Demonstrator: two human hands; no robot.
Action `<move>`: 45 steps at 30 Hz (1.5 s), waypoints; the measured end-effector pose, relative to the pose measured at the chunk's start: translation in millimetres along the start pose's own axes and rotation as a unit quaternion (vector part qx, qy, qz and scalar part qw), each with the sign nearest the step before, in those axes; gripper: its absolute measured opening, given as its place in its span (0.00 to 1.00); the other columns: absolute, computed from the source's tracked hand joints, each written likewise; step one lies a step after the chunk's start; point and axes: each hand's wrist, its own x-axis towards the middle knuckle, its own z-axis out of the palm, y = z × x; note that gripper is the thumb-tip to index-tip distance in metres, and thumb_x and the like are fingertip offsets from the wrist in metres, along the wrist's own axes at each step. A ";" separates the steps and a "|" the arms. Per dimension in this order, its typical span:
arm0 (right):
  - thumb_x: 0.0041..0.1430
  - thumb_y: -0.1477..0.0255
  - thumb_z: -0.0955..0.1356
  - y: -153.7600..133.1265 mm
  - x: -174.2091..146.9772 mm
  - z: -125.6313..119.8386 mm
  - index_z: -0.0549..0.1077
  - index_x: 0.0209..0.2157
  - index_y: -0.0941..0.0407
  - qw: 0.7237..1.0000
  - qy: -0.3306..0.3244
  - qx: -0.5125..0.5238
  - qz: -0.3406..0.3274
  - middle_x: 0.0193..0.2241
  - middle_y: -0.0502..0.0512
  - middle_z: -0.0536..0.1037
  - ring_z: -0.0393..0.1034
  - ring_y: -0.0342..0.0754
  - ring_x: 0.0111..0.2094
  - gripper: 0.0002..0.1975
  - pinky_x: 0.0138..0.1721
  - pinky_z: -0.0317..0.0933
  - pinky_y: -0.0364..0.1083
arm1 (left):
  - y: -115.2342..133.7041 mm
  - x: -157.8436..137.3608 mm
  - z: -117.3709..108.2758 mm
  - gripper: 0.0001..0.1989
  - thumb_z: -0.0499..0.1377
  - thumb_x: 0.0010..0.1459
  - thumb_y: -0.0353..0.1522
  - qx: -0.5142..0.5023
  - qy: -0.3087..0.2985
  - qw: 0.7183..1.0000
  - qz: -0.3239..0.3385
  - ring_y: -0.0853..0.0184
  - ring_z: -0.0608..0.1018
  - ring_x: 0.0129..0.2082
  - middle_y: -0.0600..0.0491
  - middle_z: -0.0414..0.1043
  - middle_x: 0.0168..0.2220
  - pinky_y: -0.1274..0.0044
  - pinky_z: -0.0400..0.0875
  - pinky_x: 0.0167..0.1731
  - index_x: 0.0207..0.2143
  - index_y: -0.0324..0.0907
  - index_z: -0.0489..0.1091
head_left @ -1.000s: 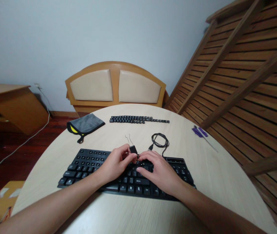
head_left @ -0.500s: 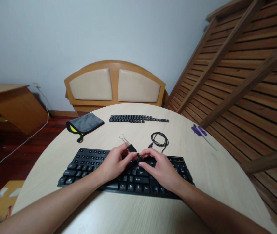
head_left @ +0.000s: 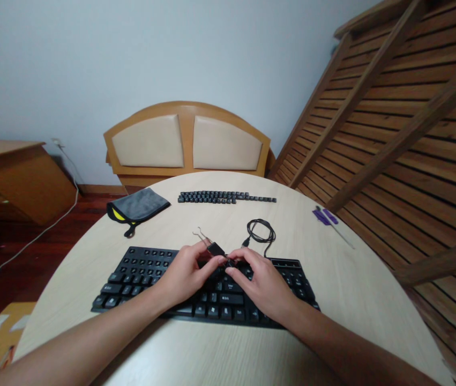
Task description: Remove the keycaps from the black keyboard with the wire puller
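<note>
Over the middle of a black keyboard [head_left: 199, 310], my left hand [head_left: 185, 273] is closed round the black handle of a wire keycap puller [head_left: 216, 249]. Two thin hooked wires stick out from its far end, up and to the left. At its near end, the fingers of my right hand [head_left: 262, 279] pinch a small dark keycap [head_left: 231, 263], mostly hidden by the fingertips. The keyboard has bare key sockets [head_left: 147, 261] in the rows at its far left, while keycaps remain on its nearer rows.
Removed keycaps [head_left: 211, 197] lie in rows at the table's far side. A folded grey cloth [head_left: 141, 206] is at the left, a coiled black cable [head_left: 260, 230] behind the keyboard. Purple-handled tools [head_left: 326, 216] lie near the right edge of the round table [head_left: 103, 348], beside wooden slats [head_left: 372, 161].
The view has shifted slightly. Both hands stay together over the keyboard, the puller and keycap still between them, with only a small shift of the fingers.
</note>
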 end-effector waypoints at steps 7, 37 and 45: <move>0.62 0.68 0.67 2.5 2.5 0.2 0.71 0.38 0.54 0.999 0.009 0.014 0.030 0.36 0.51 0.76 0.71 0.47 0.41 0.04 0.44 0.62 0.46 | -2.3 -3.3 0.4 0.14 0.57 0.63 0.37 0.071 0.007 0.996 0.045 0.70 0.71 0.24 0.56 0.70 0.24 0.79 0.61 0.25 0.28 0.38 0.70; 0.56 0.72 0.72 2.8 3.3 -2.2 0.73 0.36 0.52 0.996 0.015 0.093 0.004 0.35 0.48 0.80 0.75 0.46 0.39 0.06 0.43 0.65 0.45 | -3.4 -1.3 3.4 0.08 0.58 0.61 0.35 -0.063 0.033 0.997 -0.018 0.64 0.82 0.34 0.51 0.81 0.33 0.76 0.74 0.34 0.32 0.39 0.70; 0.56 0.73 0.72 0.7 3.6 -4.6 0.73 0.34 0.52 0.995 0.049 0.080 -0.037 0.42 0.51 0.80 0.73 0.49 0.45 0.05 0.49 0.64 0.51 | -5.3 3.4 3.4 0.10 0.58 0.61 0.37 -0.153 0.032 0.987 -0.034 0.64 0.81 0.32 0.50 0.79 0.30 0.73 0.75 0.37 0.32 0.39 0.69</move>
